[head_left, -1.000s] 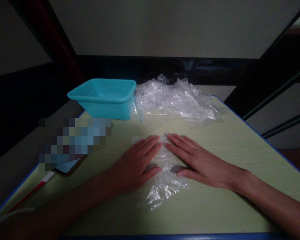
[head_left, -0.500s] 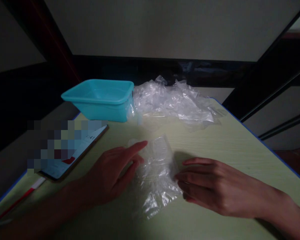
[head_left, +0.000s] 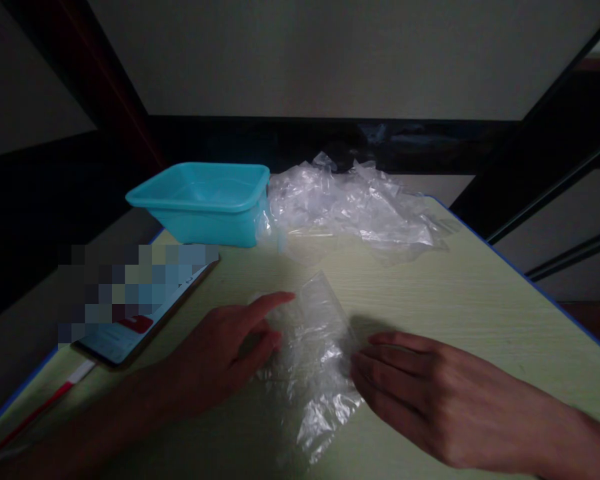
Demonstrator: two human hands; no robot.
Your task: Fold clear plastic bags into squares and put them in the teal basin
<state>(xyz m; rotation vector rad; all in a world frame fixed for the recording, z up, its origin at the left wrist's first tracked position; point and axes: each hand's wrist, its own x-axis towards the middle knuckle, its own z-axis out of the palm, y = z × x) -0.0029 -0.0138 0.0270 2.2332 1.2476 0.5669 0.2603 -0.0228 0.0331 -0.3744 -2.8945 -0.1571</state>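
Observation:
A small clear plastic bag [head_left: 314, 347] is in the middle of the pale green table [head_left: 460, 287], its far end raised a little and casting a shadow to the right. My left hand [head_left: 220, 353] pinches the bag's left edge between index finger and thumb. My right hand [head_left: 415, 393] has its fingers pressed together on the bag's right edge. The bag's crumpled near end hangs toward me between the two hands.
A teal plastic tub [head_left: 200, 207] stands at the back left. Beside it lies a heap of clear plastic bags [head_left: 355, 207]. A phone [head_left: 130, 330] with a lit screen lies at the left, near a red and white strip [head_left: 45, 403]. The table has blue edges.
Both hands lay flat on the bag a second ago. They have since drawn apart to its left and right edges and taken hold, and the bag's far end has lifted.

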